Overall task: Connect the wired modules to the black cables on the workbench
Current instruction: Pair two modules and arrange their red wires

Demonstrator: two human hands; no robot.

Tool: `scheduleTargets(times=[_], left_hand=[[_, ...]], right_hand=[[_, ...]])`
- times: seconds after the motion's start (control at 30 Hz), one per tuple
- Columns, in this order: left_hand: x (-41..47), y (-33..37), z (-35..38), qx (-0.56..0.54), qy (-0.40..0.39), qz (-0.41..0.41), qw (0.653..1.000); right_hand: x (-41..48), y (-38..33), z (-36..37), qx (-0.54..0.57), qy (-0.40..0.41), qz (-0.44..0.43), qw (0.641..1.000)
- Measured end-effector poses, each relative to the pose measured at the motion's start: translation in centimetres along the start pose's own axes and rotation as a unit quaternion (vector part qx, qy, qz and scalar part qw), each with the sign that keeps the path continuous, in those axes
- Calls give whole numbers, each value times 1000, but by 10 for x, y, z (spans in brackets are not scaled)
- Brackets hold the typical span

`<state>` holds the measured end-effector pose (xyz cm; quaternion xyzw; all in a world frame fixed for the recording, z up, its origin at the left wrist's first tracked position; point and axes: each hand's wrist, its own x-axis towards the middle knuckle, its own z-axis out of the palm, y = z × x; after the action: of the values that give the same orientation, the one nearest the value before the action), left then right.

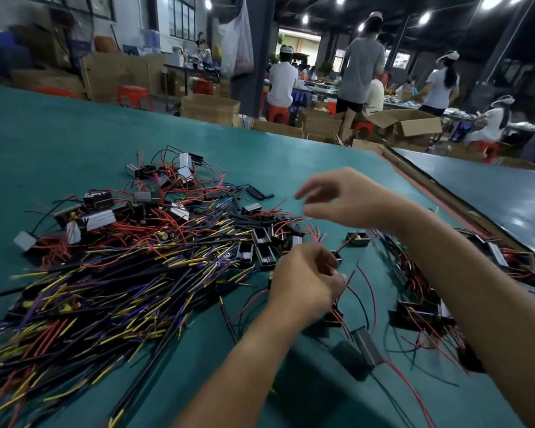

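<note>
Pinching thin red and black leads [350,279] with left hand [306,279], fingers curled, low over the green workbench [59,143]. Sits right against a small black module [337,257] at the knuckles; actual contact lost in blur. Holds right hand [343,196] raised further out, fingers loose and parted, nothing in them.

Just beyond the left hand: cluster of open black modules [261,245], plus a lone module with a yellow part [358,238] below the right wrist. To the left, big heap of black cables [121,288] with yellow and purple ends, spread over the bench. Behind that heap, silver-cased wired modules [167,193] trailing red wire, with short black sleeves [257,193] beside them. Along the right forearm, second batch of modules [430,307].

Far side: cardboard boxes [210,109], red stools [135,97], people seated and standing [363,66].
</note>
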<state>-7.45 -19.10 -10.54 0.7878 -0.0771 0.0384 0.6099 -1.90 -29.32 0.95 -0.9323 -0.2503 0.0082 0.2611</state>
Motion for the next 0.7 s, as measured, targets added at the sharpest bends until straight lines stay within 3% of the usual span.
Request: scheduleTargets(times=[0.17,0.27,0.5,0.7], left_hand=[[0,0,-1,15,-15,-21,1000],[-1,-2,-3,-11,-34,-11,999],[3,-6,-5,24,-10,-16,1000],[2,8,-12,-64,-46,-69,994]], right_hand=[[95,-23,69,-216,-162,-5,963],[118,-16,96,-315,-188,12,930],[125,1,105,-303,-144,-12,942],[121,10,100,-283,-120,18,951]])
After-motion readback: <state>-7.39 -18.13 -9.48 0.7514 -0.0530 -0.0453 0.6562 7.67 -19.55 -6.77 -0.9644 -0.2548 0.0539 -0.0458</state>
